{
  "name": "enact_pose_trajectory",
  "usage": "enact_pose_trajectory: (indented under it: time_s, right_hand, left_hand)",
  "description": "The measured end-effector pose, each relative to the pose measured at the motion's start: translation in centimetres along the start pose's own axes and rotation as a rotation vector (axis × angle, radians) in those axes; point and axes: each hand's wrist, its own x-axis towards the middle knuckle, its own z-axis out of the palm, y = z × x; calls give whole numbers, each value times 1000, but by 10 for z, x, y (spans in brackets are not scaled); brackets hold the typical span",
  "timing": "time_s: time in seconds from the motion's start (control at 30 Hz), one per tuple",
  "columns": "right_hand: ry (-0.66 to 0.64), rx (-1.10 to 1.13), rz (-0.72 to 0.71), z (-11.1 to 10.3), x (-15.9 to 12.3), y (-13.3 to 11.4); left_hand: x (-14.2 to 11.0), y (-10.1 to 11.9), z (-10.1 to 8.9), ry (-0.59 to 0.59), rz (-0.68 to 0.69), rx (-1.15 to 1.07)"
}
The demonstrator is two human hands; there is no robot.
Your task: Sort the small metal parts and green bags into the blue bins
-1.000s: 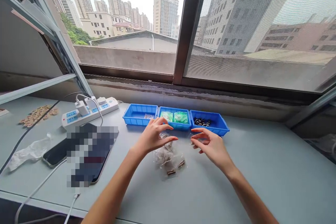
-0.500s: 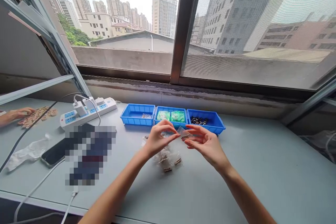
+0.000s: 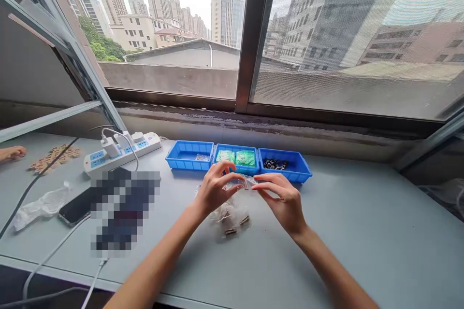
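Observation:
My left hand (image 3: 213, 190) and my right hand (image 3: 282, 199) meet above the grey table, both pinching a small clear plastic bag (image 3: 247, 181) with a little brown metal part inside. Beneath them lies a loose pile of similar clear bags with brown parts (image 3: 230, 216). Just beyond stand three blue trays in a row: the left tray (image 3: 188, 154) holds a few small bags, the middle tray (image 3: 235, 159) green packets, the right tray (image 3: 286, 166) small dark parts.
A white power strip (image 3: 121, 150) with plugged chargers lies at the left. Nearby are a phone (image 3: 78, 206), a blurred-out device (image 3: 123, 210), a crumpled plastic bag (image 3: 38, 207) and cables. Another person's hand (image 3: 10, 153) rests by wooden pieces (image 3: 54, 157) at far left.
My hands have come together; the right hand lifted a small clear bag and the left now pinches it too. The other person's hand pulled back to the left.

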Motion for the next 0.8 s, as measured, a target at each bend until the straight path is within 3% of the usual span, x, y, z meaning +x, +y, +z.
enact_pose_trajectory:
  time_s: [0.07,0.2,0.27,0.37,0.47,0.6,0.8]
  right_hand:
    - [-35,30,99,0,1,0]
    - [-179,228,480,4,2,-2]
    - [-188,306,552,6,2,-4]
    - [-129,319,567,8,0,-7]
    - [-129,292,556,10,-2,-9]
    - [-187,246,535,9,-3,-6]
    - [-383,-88,389,7,-5,-3]
  left_hand:
    - [0,2,2,-39,-40,-89]
    - [5,9,3,-156,-232,-371]
    - [8,6,-2,-127,-352,-413]
    - [12,-10,-17,74,-543,-279]
    - [12,-34,-32,277,-730,67]
    - [10,-53,-36,203,-808,358]
    - [10,-53,-27,111,-847,325]
